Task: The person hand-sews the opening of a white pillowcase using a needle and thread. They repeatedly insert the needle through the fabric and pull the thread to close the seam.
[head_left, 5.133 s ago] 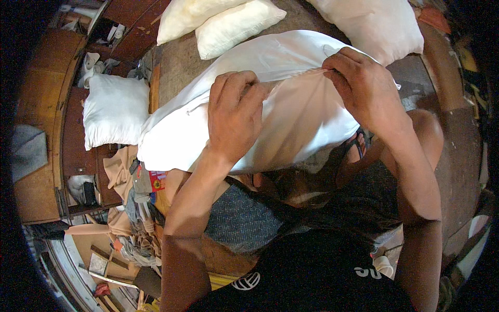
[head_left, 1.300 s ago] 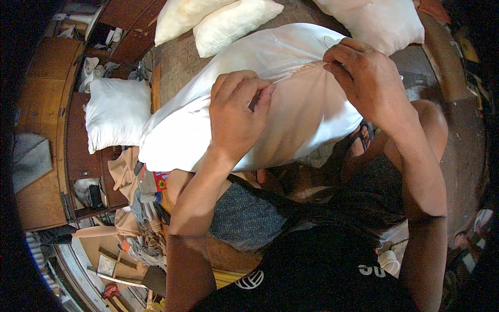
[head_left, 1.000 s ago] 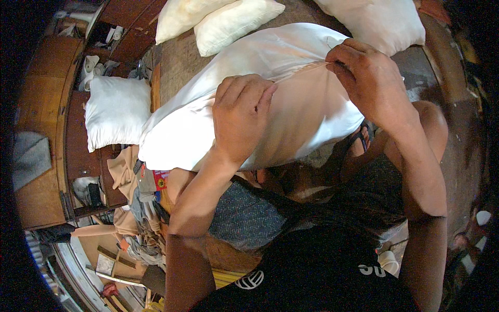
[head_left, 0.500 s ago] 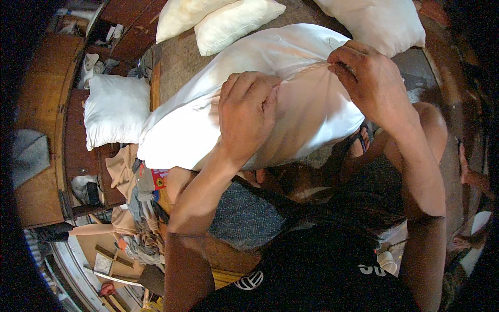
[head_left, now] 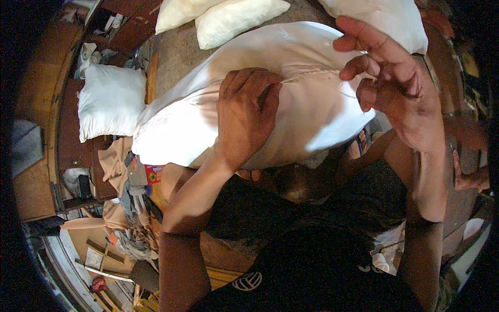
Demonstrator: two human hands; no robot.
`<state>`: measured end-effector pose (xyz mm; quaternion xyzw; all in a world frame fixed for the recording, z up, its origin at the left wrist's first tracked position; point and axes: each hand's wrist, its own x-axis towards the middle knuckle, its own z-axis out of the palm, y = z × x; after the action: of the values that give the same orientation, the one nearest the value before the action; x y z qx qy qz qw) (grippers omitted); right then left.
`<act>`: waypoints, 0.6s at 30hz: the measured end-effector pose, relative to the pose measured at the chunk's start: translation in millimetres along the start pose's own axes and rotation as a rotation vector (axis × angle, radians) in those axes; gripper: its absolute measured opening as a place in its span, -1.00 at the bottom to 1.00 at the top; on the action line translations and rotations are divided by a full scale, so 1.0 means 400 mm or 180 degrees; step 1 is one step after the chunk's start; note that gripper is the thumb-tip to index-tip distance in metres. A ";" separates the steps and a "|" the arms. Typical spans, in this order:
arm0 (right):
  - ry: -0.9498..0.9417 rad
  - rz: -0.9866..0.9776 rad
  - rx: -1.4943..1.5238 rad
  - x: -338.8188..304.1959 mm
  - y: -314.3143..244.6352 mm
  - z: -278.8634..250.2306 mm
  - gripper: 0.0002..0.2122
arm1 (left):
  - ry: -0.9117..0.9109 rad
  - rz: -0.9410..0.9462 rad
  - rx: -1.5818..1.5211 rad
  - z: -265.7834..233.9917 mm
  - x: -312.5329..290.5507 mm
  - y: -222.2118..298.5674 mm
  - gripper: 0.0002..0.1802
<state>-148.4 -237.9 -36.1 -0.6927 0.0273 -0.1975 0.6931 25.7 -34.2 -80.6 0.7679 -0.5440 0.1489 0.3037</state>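
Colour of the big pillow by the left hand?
White; the big pillow shows in the head view.

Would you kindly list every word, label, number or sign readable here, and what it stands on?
No word or number reads clearly.
Black shirt: round white emblem, no readable words; white lettering, too dim to read.
Red printed item: small print, too blurred to read.
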 end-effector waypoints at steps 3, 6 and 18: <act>-0.0053 0.0148 -0.0151 0.000 0.014 0.016 -0.67 | 0.0011 -0.0066 -0.0068 0.003 -0.005 -0.001 -0.86; 0.0295 -0.0134 -0.0493 0.006 0.039 0.044 -0.76 | -0.0006 -0.0077 -0.0068 0.000 -0.003 0.003 -0.86; 0.0740 0.0102 0.0103 0.042 0.124 0.103 -0.78 | -0.0053 -0.0157 -0.0128 -0.008 -0.001 0.007 -0.82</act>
<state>-108.6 -206.0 -78.8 -0.6533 0.1153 -0.2658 0.6995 23.5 -32.6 -77.6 0.7760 -0.5303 0.1241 0.3181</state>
